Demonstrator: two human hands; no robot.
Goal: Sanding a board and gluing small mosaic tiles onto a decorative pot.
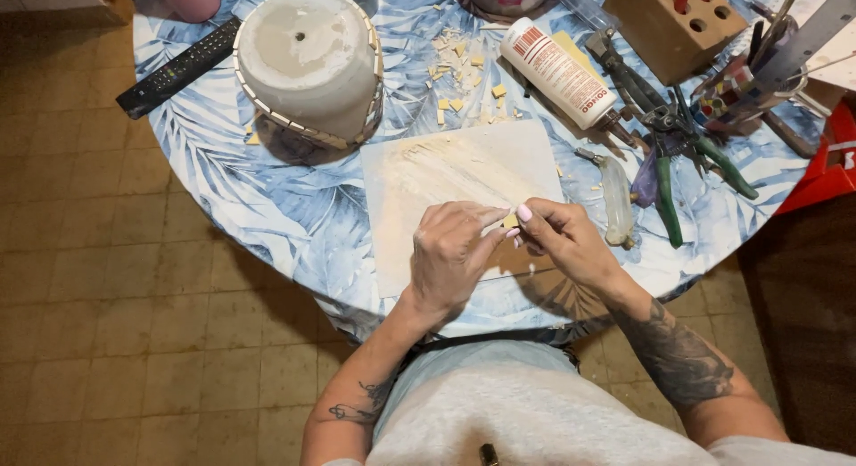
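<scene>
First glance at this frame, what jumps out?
The two hands meet at the table's near edge: the left hand and right hand pinch a small pale tile piece between their fingertips, over a smeared white sheet. Behind them, an upturned white pot with small tiles around its rim stands at the far left. A glue bottle lies on its side to the right, beside scattered tile chips.

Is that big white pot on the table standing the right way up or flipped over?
Flipped over. The white pot rests on its wide rim, with its flat base and small drain hole facing up.
</scene>
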